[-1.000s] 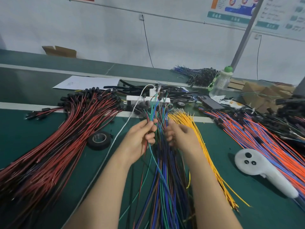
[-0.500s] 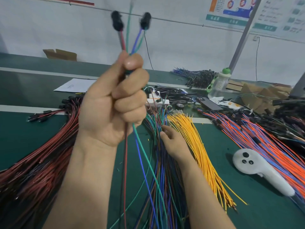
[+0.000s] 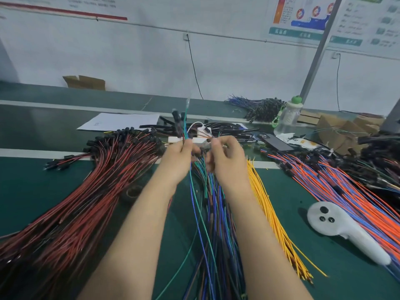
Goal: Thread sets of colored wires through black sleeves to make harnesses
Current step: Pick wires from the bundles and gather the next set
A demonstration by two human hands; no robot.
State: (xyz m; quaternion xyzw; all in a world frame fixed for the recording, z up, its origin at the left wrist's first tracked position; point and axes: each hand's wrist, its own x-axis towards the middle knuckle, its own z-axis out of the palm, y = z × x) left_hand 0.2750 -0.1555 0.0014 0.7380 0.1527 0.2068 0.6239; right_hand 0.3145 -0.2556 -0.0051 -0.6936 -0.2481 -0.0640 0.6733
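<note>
The wire set (image 3: 184, 128), green, blue and red strands with black-capped ends, stood upright over the middle of the table (image 3: 32, 187). My left hand (image 3: 176, 159) was clamped round it just below the caps, and its tails trailed toward me across the mixed bundle (image 3: 218, 224). My right hand (image 3: 227, 161) hovered just beside it with its fingers curled; the blur hid whether it pinched anything. The hands were close together but not touching. The black sleeves (image 3: 155, 126) lay just beyond them. I judged the step needed the free ends squared up evenly and pinched tight, and then a sleeve brought in line so the strands entered together. The tails had to be lifted clear of the bundle, or they could snag.
</note>
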